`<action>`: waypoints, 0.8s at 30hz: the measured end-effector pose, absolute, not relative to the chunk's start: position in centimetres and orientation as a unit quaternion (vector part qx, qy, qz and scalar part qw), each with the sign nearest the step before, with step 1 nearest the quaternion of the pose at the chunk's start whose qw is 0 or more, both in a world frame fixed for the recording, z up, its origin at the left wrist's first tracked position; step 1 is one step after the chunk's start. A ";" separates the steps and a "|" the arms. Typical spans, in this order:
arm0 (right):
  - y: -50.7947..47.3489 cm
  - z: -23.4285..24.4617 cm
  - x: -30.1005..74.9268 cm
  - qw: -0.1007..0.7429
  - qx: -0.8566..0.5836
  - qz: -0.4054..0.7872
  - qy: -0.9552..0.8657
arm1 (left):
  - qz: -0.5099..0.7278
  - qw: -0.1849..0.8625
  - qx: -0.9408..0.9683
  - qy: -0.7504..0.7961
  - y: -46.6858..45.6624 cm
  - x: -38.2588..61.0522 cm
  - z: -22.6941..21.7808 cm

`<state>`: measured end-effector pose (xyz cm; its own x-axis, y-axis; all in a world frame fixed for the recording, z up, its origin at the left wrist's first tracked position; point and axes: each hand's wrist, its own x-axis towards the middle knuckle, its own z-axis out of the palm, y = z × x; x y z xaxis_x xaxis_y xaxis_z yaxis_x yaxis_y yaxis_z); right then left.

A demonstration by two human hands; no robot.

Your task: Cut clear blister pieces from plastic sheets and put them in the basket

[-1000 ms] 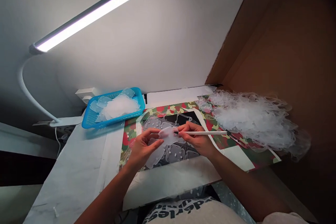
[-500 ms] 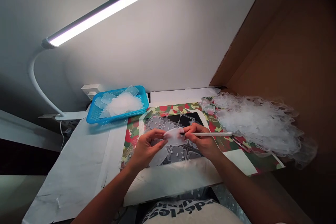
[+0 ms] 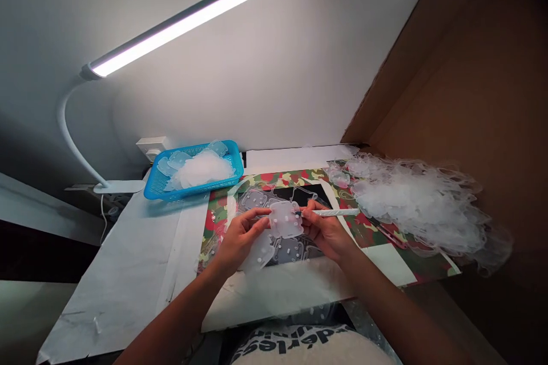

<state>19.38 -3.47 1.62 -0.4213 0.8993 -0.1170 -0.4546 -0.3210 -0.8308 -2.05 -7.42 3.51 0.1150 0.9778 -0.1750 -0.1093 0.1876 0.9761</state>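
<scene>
My left hand (image 3: 240, 236) pinches a small translucent plastic piece (image 3: 285, 219) with white dots, held upright above the mat. My right hand (image 3: 325, 231) grips a thin white pen-like tool (image 3: 331, 213), its tip against the piece's right edge. Under both hands lies a clear plastic sheet of similar pieces (image 3: 274, 245) on a dark panel. The panel sits on a camouflage-patterned mat (image 3: 363, 228).
A blue basket (image 3: 194, 174) with several translucent pieces stands at the back left, by a wall socket (image 3: 150, 148). A heap of clear plastic offcuts (image 3: 419, 199) fills the right side against a cardboard wall (image 3: 471, 97). A gooseneck lamp (image 3: 192, 11) hangs overhead. White paper (image 3: 137, 262) covers the table.
The piece has been turned from nearly edge-on to face me, showing its dots. Both hands stayed together over the sheet, and the tool's tip stays at the piece's edge.
</scene>
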 end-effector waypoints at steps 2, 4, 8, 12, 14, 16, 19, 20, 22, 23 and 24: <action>-3.6 1.8 19.3 0.451 -0.307 0.747 -0.379 | 0.439 0.644 0.401 0.481 -7.0 -2.1 3.2; -3.7 1.9 19.2 0.456 -0.317 0.736 -0.387 | 0.424 0.669 0.378 0.479 -6.6 -2.0 2.9; -4.0 2.0 19.0 0.466 -0.320 0.729 -0.386 | 0.414 0.687 0.360 0.476 -6.3 -1.9 2.5; -4.0 1.9 19.2 0.470 -0.328 0.728 -0.376 | 0.417 0.698 0.341 0.473 -6.4 -1.7 2.6; -4.1 1.8 19.3 0.473 -0.330 0.727 -0.373 | 0.415 0.710 0.328 0.464 -6.5 -1.6 2.6; -4.2 1.8 19.5 0.478 -0.332 0.724 -0.371 | 0.413 0.719 0.319 0.458 -6.5 -1.4 2.6; -4.4 2.0 19.7 0.485 -0.338 0.714 -0.376 | 0.412 0.720 0.316 0.460 -6.4 -1.2 2.5; -4.5 2.1 19.7 0.488 -0.343 0.706 -0.382 | 0.410 0.719 0.317 0.462 -6.4 -1.2 2.6; -4.8 2.4 19.8 0.493 -0.356 0.686 -0.400 | 0.405 0.717 0.318 0.468 -6.3 -1.2 2.6; -4.9 2.5 19.9 0.495 -0.362 0.675 -0.411 | 0.404 0.717 0.319 0.471 -6.2 -1.2 2.6; -5.0 2.6 19.9 0.495 -0.366 0.665 -0.422 | 0.402 0.716 0.319 0.473 -6.1 -1.2 2.5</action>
